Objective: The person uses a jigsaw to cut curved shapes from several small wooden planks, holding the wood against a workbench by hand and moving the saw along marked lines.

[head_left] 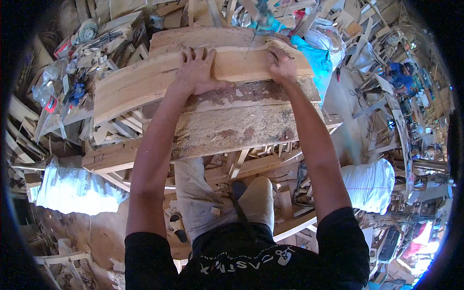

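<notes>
Wood offcuts (pixel 121 41) lie in untidy heaps around a rough plank bench (pixel 232 125), with a turquoise sheet (pixel 313 55) beyond its right end, a clear bottle (pixel 48 94) to the left, a white sack (pixel 371 186) to the right and a co-worker in blue (pixel 402 75) farther off. Across the far part of the bench lies a long, pale board (pixel 238 65), its left end reaching past the planks. Open and palm down, the left hand (pixel 199 75) presses on the board with fingers spread. At the board's right part, the right hand (pixel 281 65) has its fingers bent; whether they grip an edge, I cannot tell. Between the hands, a thin dark blade (pixel 250 46) stands near the board's far edge, below a blurred greenish machine part (pixel 262 18).
</notes>
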The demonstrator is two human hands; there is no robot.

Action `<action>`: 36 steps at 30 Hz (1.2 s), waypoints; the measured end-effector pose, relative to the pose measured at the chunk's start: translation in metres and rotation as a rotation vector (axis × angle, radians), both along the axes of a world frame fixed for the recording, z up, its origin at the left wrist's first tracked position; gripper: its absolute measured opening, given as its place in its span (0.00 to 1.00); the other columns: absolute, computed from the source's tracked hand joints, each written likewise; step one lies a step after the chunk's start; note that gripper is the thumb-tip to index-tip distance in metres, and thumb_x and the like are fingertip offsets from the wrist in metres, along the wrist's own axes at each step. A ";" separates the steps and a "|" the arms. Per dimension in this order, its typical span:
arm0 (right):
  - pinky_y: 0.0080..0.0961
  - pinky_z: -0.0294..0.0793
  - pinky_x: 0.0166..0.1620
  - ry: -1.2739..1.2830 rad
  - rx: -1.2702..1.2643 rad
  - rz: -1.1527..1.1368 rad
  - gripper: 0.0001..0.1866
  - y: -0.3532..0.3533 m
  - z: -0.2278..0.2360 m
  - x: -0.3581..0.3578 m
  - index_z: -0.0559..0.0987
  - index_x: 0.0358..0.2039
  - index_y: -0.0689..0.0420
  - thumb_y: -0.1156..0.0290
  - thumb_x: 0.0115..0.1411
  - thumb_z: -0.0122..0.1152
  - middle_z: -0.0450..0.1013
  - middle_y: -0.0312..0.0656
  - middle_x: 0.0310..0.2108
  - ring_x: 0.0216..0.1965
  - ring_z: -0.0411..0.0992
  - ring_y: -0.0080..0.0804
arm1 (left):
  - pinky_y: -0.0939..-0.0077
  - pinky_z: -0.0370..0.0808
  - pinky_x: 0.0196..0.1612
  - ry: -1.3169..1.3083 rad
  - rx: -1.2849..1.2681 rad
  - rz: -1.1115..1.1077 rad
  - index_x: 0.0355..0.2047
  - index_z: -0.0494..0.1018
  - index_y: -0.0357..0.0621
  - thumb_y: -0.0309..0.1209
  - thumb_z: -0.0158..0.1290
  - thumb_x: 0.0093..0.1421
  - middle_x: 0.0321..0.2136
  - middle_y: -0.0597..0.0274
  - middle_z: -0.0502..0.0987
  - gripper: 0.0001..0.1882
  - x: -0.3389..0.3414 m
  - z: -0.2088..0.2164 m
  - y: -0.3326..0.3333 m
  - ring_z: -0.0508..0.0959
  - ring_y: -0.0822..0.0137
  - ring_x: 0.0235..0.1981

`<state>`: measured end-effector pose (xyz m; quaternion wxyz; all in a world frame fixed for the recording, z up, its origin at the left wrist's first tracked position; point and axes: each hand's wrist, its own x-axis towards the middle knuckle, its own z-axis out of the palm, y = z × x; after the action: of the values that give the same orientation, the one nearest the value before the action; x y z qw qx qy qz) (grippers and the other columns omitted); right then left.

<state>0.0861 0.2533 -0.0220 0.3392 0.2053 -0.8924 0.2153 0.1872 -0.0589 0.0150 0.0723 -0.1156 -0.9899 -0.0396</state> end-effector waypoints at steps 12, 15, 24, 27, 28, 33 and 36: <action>0.50 0.78 0.56 -0.116 -0.031 -0.071 0.21 -0.002 0.004 0.002 0.81 0.53 0.49 0.59 0.59 0.62 0.79 0.55 0.50 0.52 0.78 0.57 | 0.33 0.48 0.74 0.071 -0.018 -0.035 0.76 0.53 0.50 0.75 0.60 0.46 0.72 0.40 0.54 0.66 -0.008 -0.006 -0.002 0.49 0.25 0.72; 0.52 0.78 0.55 -0.047 -0.015 -0.023 0.20 -0.004 0.006 0.002 0.81 0.52 0.48 0.56 0.62 0.60 0.80 0.55 0.48 0.50 0.79 0.58 | 0.34 0.48 0.74 0.083 -0.030 -0.026 0.76 0.53 0.50 0.76 0.60 0.45 0.72 0.41 0.54 0.66 -0.009 -0.009 -0.003 0.49 0.26 0.73; 0.53 0.79 0.53 -0.052 0.097 -0.182 0.20 -0.008 -0.002 -0.009 0.81 0.51 0.49 0.53 0.65 0.56 0.81 0.54 0.45 0.48 0.80 0.58 | 0.36 0.50 0.74 0.097 -0.014 -0.025 0.75 0.56 0.49 0.79 0.58 0.45 0.73 0.42 0.56 0.67 -0.013 -0.007 -0.002 0.52 0.28 0.72; 0.52 0.79 0.55 -0.132 0.079 -0.145 0.19 -0.011 0.002 -0.007 0.81 0.50 0.49 0.54 0.65 0.55 0.81 0.53 0.48 0.51 0.79 0.56 | 0.35 0.50 0.74 0.089 -0.020 -0.019 0.75 0.55 0.49 0.80 0.57 0.45 0.73 0.41 0.56 0.67 -0.013 -0.007 -0.006 0.53 0.28 0.72; 0.51 0.79 0.55 -0.085 0.105 -0.130 0.19 -0.006 0.000 -0.012 0.81 0.51 0.49 0.54 0.65 0.55 0.80 0.52 0.49 0.51 0.78 0.55 | 0.35 0.50 0.74 0.090 -0.013 -0.024 0.75 0.55 0.49 0.80 0.57 0.45 0.73 0.41 0.56 0.67 -0.014 -0.007 -0.003 0.52 0.28 0.73; 0.50 0.78 0.56 -0.009 0.049 -0.086 0.21 -0.002 -0.003 -0.017 0.80 0.54 0.47 0.54 0.65 0.56 0.79 0.51 0.53 0.54 0.77 0.54 | 0.35 0.49 0.74 0.096 -0.007 -0.014 0.76 0.53 0.51 0.80 0.58 0.44 0.73 0.41 0.55 0.68 -0.014 -0.006 -0.001 0.51 0.26 0.73; 0.50 0.79 0.56 -0.016 0.065 -0.077 0.22 -0.010 -0.002 -0.014 0.80 0.55 0.47 0.54 0.64 0.57 0.80 0.50 0.52 0.54 0.77 0.54 | 0.35 0.49 0.74 0.082 -0.036 0.007 0.76 0.53 0.52 0.80 0.58 0.44 0.73 0.42 0.54 0.68 -0.013 -0.007 -0.005 0.50 0.26 0.73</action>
<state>0.0723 0.2430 -0.0238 0.3331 0.1798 -0.9089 0.1747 0.1745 -0.0643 0.0077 0.1107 -0.1150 -0.9870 -0.0167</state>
